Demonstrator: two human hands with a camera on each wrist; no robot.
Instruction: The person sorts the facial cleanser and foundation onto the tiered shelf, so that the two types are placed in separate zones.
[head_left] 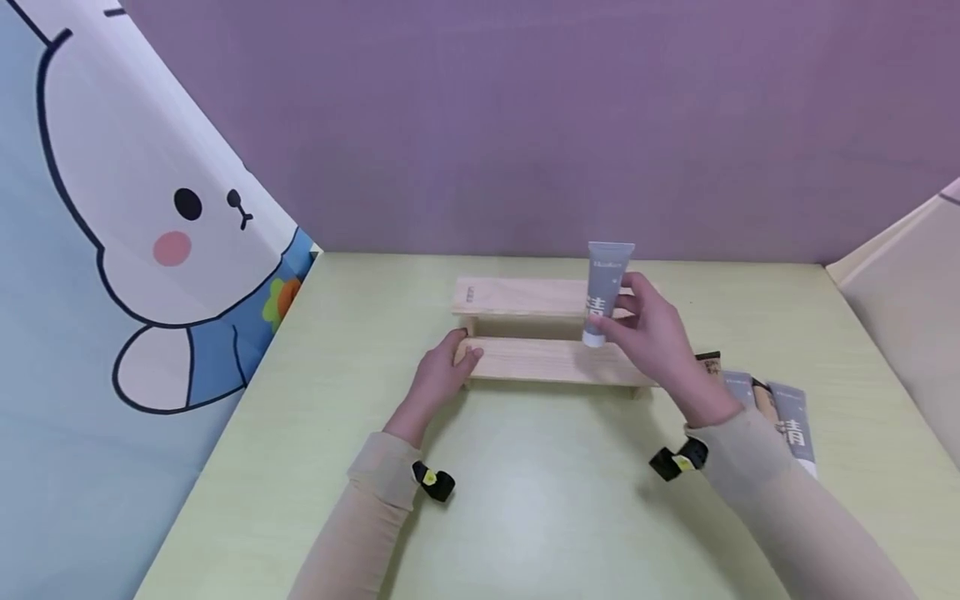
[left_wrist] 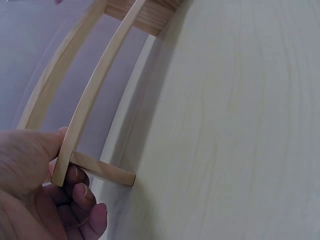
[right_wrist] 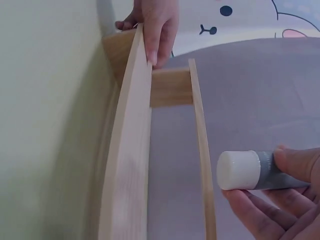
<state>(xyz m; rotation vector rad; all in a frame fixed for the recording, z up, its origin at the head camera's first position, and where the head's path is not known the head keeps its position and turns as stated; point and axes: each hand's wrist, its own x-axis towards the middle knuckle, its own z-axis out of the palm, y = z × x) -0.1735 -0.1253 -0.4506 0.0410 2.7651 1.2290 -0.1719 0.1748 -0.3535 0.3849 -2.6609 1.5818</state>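
Observation:
A two-tier wooden rack (head_left: 555, 360) stands on the table. My left hand (head_left: 444, 367) grips the left end of its lower front board, thumb on top and fingers curled beneath, as the left wrist view shows at the board's end (left_wrist: 64, 165). My right hand (head_left: 660, 337) pinches a grey squeeze tube (head_left: 606, 279) with white lettering. The tube is upright, white cap down, and overlaps the rack's upper board (head_left: 517, 296) in the head view. In the right wrist view the white cap (right_wrist: 239, 170) shows beside the rack's boards, with thumb and fingers around the grey body.
Right of the rack, partly behind my right forearm, lie several tubes, among them a grey one (head_left: 793, 425) and a brown one with a dark end (head_left: 765, 402). A purple wall (head_left: 555, 125) rises behind the table (head_left: 360, 333). A rabbit-print cloth (head_left: 172, 275) hangs at the left.

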